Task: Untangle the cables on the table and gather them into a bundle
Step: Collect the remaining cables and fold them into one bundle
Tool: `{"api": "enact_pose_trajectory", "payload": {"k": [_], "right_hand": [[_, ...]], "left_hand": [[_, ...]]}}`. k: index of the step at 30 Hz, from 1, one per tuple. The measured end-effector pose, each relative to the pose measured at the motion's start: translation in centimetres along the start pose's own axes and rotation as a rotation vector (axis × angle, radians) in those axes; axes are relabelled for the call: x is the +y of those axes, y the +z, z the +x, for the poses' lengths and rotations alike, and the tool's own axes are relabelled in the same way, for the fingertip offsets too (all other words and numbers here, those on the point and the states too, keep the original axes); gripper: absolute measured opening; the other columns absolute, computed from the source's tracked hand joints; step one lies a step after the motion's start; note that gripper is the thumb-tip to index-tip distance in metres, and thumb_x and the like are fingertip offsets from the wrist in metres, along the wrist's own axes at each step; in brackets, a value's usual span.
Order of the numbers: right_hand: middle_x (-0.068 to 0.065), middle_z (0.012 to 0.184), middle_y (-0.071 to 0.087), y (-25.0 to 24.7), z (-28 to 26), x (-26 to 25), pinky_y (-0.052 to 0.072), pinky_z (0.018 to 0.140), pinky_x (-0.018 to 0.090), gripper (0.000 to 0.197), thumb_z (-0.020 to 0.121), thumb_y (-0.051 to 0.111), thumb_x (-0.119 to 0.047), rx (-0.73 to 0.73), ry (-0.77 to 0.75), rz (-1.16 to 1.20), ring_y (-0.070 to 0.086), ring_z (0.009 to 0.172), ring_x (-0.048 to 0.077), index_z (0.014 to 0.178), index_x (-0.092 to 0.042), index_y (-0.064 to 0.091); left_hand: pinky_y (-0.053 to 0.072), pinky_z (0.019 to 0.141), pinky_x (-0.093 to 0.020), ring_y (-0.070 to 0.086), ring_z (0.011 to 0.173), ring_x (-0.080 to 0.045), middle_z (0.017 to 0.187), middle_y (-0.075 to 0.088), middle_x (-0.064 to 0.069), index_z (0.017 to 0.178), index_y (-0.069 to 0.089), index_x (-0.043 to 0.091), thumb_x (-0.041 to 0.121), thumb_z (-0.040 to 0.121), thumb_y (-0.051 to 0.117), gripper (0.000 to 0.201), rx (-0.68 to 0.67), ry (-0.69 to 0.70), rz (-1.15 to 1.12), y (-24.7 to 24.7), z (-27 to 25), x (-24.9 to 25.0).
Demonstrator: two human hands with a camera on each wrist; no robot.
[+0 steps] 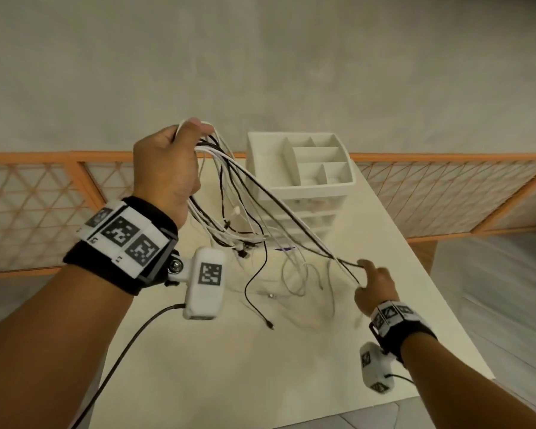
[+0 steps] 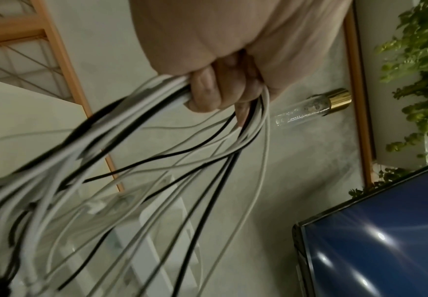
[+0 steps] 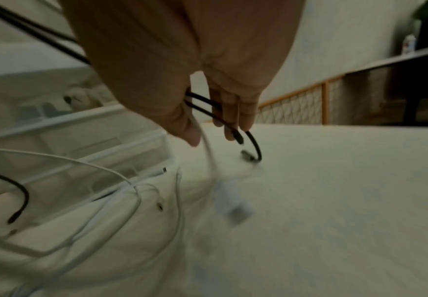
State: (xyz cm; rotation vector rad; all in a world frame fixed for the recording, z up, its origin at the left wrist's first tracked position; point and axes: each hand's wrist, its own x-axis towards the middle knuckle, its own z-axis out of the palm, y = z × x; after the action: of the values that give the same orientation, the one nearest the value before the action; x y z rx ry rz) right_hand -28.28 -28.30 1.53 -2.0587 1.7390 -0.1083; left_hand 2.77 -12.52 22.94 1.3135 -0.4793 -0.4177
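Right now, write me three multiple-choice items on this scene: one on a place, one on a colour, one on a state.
1. Where is the white organizer?
A. far end of the table
B. on the floor
C. on a shelf

2. What colours are the cables?
A. red and blue
B. black and white
C. all green

3. What is the left hand doing?
A. resting flat
B. pointing
C. gripping the gathered cables, raised

Key: 1 A, it stands beyond the cables; 2 B, only those colours show; 3 C, its fingers wrap the strands, while the right hand pinches a few low.
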Motion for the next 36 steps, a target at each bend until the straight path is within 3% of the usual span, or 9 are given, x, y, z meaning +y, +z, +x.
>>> {"api": "enact_pose_trajectory", "payload": {"k": [3, 9, 12, 15, 18, 22, 27, 32, 36], "right_hand": [[0.020, 0.150, 0.034, 1.7, -0.1, 0.7, 0.039, 0.115, 0.044, 0.084, 0.085, 0.058, -0.001, -0.165, 0.038, -0.054, 0.033, 0.145, 0.040, 0.157, -0.028, 0.023], [0.009, 0.160, 0.026, -2.5, -0.9, -3.4, 0.035, 0.117, 0.040, 0.104, 0.077, 0.085, -0.029, -0.155, -0.216, 0.065, 0.040, 0.142, 0.029, 0.158, -0.035, 0.020], [0.001, 0.147, 0.047, -6.0, -2.9, -8.1, 0.043, 0.111, 0.038, 0.081, 0.077, 0.086, -0.024, 0.088, -0.513, 0.359, 0.052, 0.130, 0.018, 0.147, -0.032, 0.046], [-0.008, 0.135, 0.058, -9.7, -6.0, -13.7, 0.049, 0.091, 0.016, 0.061, 0.081, 0.083, -0.019, 0.200, -0.740, 0.627, 0.060, 0.113, 0.004, 0.136, -0.027, 0.057], [-0.005, 0.111, 0.067, -11.8, -8.4, -18.3, 0.052, 0.074, 0.020, 0.038, 0.082, 0.078, -0.011, 0.163, -0.882, 0.666, 0.066, 0.089, 0.010, 0.115, -0.020, 0.063], [-0.009, 0.069, 0.056, -11.1, -8.5, -19.6, 0.037, 0.048, 0.020, 0.020, 0.080, 0.077, -0.006, 0.064, -0.829, 0.703, 0.042, 0.048, 0.007, 0.088, -0.009, 0.059], [-0.017, 0.065, 0.058, -9.0, -7.8, -19.1, 0.046, 0.053, 0.029, 0.014, 0.074, 0.073, -0.022, 0.252, -0.825, 0.418, 0.048, 0.053, 0.007, 0.082, -0.020, 0.062], [0.000, 0.078, 0.069, -7.6, -6.8, -18.2, 0.053, 0.057, 0.038, 0.009, 0.074, 0.071, -0.011, 0.534, -0.952, 0.426, 0.062, 0.064, 0.019, 0.082, -0.010, 0.074], [0.002, 0.074, 0.064, -7.7, -6.9, -18.2, 0.052, 0.062, 0.039, 0.008, 0.073, 0.066, -0.006, 0.449, -0.948, 0.478, 0.058, 0.066, 0.020, 0.081, -0.006, 0.068]], "left_hand": [[0.018, 0.042, -0.020, 0.015, 0.041, -0.014, 0.044, 0.022, 0.007, 0.086, 0.078, 0.015, 0.029, 0.095, 0.061, 0.023, -0.019, -0.012, 0.009, 0.1, -0.3, -0.1], [0.017, 0.042, -0.019, 0.015, 0.041, -0.014, 0.043, 0.023, 0.008, 0.089, 0.077, 0.011, 0.029, 0.093, 0.063, 0.024, -0.228, -0.056, 0.162, 0.7, -1.1, -0.2], [0.016, 0.043, -0.020, 0.015, 0.043, -0.015, 0.047, 0.023, 0.006, 0.087, 0.077, 0.011, 0.033, 0.095, 0.061, 0.028, -0.335, -0.086, 0.214, 1.5, -1.8, 0.1], [0.015, 0.042, -0.019, 0.015, 0.043, -0.013, 0.048, 0.025, 0.007, 0.079, 0.071, 0.014, 0.036, 0.099, 0.054, 0.034, -0.454, -0.131, 0.242, 2.3, -2.6, 0.6], [0.017, 0.043, -0.020, 0.018, 0.042, -0.013, 0.048, 0.027, 0.007, 0.072, 0.055, 0.017, 0.034, 0.099, 0.052, 0.032, -0.496, -0.098, 0.303, 3.2, -3.3, 1.0], [0.023, 0.042, -0.023, 0.027, 0.036, -0.008, 0.041, 0.033, 0.012, 0.063, 0.047, 0.017, 0.033, 0.098, 0.054, 0.039, -0.473, 0.001, 0.453, 3.1, -3.2, 1.0], [0.023, 0.041, -0.024, 0.029, 0.033, -0.008, 0.038, 0.036, 0.012, 0.073, 0.057, 0.012, 0.038, 0.097, 0.054, 0.036, -0.507, -0.087, 0.621, 2.7, -3.7, -0.1], [0.018, 0.043, -0.020, 0.022, 0.035, -0.011, 0.039, 0.035, 0.006, 0.075, 0.066, 0.009, 0.045, 0.098, 0.053, 0.045, -0.557, -0.295, 0.644, 2.2, -3.8, -0.5], [0.017, 0.043, -0.020, 0.016, 0.041, -0.014, 0.048, 0.027, 0.002, 0.080, 0.068, 0.005, 0.041, 0.096, 0.058, 0.041, -0.550, -0.326, 0.494, 2.3, -3.8, -0.7]]}}
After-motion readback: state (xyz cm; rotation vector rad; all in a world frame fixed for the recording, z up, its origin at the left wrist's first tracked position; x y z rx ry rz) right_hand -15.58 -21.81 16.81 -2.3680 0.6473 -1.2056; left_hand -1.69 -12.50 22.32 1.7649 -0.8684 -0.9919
